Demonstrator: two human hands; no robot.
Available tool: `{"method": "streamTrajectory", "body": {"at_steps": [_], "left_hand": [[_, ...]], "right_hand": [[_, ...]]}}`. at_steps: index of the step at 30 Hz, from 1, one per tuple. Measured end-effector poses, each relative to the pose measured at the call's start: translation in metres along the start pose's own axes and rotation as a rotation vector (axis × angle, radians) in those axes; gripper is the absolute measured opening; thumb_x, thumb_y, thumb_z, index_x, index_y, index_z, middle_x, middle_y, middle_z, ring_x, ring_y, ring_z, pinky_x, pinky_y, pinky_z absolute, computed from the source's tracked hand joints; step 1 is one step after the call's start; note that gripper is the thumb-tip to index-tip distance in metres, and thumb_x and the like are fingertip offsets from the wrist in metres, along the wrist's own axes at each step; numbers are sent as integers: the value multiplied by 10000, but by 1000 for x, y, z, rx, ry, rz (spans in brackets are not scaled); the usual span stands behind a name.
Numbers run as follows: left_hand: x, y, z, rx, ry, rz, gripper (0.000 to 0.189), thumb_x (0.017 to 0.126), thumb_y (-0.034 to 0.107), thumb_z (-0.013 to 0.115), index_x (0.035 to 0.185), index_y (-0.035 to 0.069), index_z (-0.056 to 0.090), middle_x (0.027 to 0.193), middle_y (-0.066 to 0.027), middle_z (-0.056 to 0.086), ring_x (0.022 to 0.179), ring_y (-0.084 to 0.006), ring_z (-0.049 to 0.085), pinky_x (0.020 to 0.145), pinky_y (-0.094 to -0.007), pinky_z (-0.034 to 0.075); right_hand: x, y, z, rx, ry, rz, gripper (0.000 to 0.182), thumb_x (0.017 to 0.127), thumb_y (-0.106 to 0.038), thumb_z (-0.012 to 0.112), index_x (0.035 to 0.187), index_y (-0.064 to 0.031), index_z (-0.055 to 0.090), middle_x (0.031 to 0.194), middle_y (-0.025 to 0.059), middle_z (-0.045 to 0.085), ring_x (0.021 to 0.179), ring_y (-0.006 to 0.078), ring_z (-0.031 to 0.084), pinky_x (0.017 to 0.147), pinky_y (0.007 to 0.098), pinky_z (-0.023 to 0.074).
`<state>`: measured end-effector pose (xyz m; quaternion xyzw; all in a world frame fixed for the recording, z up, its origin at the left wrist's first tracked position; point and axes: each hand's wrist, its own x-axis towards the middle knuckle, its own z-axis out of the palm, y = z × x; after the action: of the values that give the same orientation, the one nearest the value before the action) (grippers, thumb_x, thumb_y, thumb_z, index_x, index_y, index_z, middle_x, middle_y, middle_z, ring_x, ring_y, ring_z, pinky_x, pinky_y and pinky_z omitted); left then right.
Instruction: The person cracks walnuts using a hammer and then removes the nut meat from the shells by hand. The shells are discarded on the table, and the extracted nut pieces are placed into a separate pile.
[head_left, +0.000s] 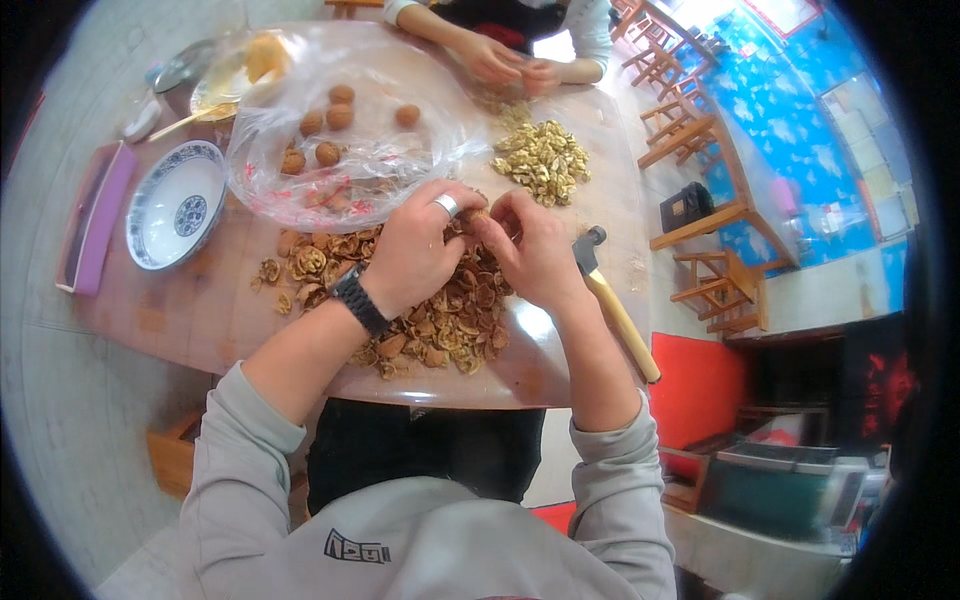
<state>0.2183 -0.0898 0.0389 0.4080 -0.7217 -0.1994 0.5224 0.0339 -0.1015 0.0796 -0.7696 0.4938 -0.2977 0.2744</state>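
My left hand (424, 247), with a ring and a dark wristband, and my right hand (529, 244) meet over the table, both gripping a cracked walnut (474, 215) between their fingertips. Fingers partly hide the nut. Below them spreads a pile of broken walnut shells (442, 330). Beyond my right hand is a heap of shelled walnut kernels (541, 161). A hammer (619, 315) with a yellow handle lies to the right of my right forearm. Past my left hand, several whole walnuts (340, 116) rest in or on a clear plastic bag (375, 161) with red print.
A blue-and-white bowl (176, 205) and a purple box (97, 217) stand at the left. A plate (217, 86) holding a yellowish item is at the far left. Across the table (187, 322), another person's hands (510, 67) are close together near the far edge. Wooden stools (724, 289) stand right.
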Motion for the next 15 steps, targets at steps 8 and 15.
{"method": "streamTrajectory", "body": {"at_steps": [8,15], "left_hand": [[-8,-2,-4,2,-54,-59,356,755,-104,706,1092,10,707,1051,-159,720,966,-361,705,844,-402,576],[-7,6,-4,-94,-40,-195,359,783,-106,743,1117,19,700,1008,-138,723,903,-258,716,818,-341,574]], "right_hand": [[-5,28,26,-208,101,-287,141,1010,-154,623,1008,-17,588,872,244,682,783,462,657,665,535,515],[-9,36,30,51,149,-164,118,1049,-143,568,1057,-32,608,787,249,660,754,475,656,665,544,511]]}}
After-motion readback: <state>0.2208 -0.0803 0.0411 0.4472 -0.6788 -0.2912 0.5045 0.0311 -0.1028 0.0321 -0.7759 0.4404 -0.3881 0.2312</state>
